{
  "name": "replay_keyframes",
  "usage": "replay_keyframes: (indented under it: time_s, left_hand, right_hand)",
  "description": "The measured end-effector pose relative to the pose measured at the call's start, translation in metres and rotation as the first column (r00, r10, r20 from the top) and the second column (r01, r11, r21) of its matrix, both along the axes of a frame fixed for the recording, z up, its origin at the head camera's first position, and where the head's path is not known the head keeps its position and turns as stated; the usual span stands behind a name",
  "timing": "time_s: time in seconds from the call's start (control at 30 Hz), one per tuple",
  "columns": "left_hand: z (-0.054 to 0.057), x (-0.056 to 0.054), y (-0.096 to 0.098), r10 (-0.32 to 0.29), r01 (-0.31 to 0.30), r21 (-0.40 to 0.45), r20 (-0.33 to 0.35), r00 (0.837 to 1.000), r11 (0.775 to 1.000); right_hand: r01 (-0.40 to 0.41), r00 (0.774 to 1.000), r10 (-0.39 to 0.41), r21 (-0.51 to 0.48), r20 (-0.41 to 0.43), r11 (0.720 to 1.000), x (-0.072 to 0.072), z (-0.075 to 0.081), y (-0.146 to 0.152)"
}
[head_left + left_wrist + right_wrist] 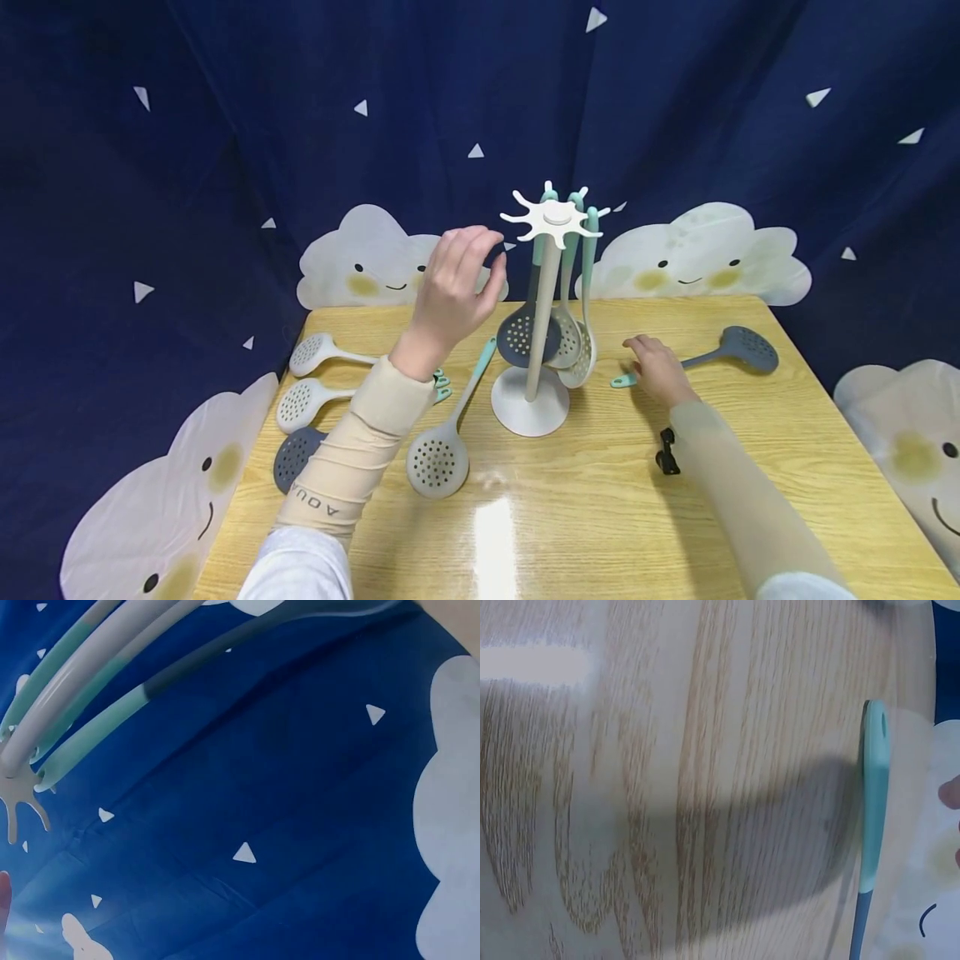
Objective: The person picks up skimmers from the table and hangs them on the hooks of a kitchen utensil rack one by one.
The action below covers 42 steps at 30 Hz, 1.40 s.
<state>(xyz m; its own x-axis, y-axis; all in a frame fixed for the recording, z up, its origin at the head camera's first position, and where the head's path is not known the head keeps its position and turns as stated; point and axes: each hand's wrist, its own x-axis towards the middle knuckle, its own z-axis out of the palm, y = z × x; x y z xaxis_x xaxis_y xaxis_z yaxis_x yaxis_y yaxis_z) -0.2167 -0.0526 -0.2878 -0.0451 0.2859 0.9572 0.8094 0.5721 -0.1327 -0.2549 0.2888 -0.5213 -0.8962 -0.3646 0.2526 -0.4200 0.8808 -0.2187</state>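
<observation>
My left hand (457,287) is raised left of a white utensil stand (557,215), its fingers bent with a gap to the thumb and nothing between them. Three perforated utensils with mint handles hang from the stand's hooks: a dark grey skimmer (516,337), a beige one (568,340) and a pale one (581,367). On the right, my right hand (660,371) hovers over the handle of a dark grey skimmer (750,350) lying on the table. In the right wrist view, that mint handle (876,795) shows with fingertips (950,793) apart from it.
A light skimmer (438,462) lies left of the stand's round base (517,417). Farther left lie two white perforated utensils (311,354) and a dark grey one (294,458), partly hidden by my left arm. A navy curtain with clouds surrounds the wooden table (600,517).
</observation>
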Motion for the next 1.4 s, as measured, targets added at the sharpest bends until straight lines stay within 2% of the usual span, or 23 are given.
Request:
replay_keyframes:
  time_s: [0.47, 0.9, 1.17, 1.4]
  left_hand:
    - [0.012, -0.004, 0.01, 0.017, -0.016, -0.09, 0.008, 1.0, 0.996]
    - [0.01, -0.006, 0.015, 0.023, -0.022, -0.097, 0.007, 1.0, 0.995]
    - [0.012, -0.004, 0.017, 0.069, -0.071, -0.102, -0.021, 0.997, 0.992]
    - [0.016, -0.003, 0.016, 0.15, -0.164, -0.153, -0.099, 0.984, 0.974]
  right_hand:
    - [0.077, 0.983, -0.094, 0.108, 0.159, 0.991, 0.0, -0.014, 0.005]
    - [0.085, 0.964, -0.109, 0.105, 0.244, 0.991, 0.003, -0.02, 0.003]
    - [0.105, 0.961, -0.129, 0.108, 0.245, 0.989, 0.006, -0.026, 0.003]
    - [0.105, 0.965, -0.132, 0.128, 0.225, 0.986, 0.007, -0.023, 0.001]
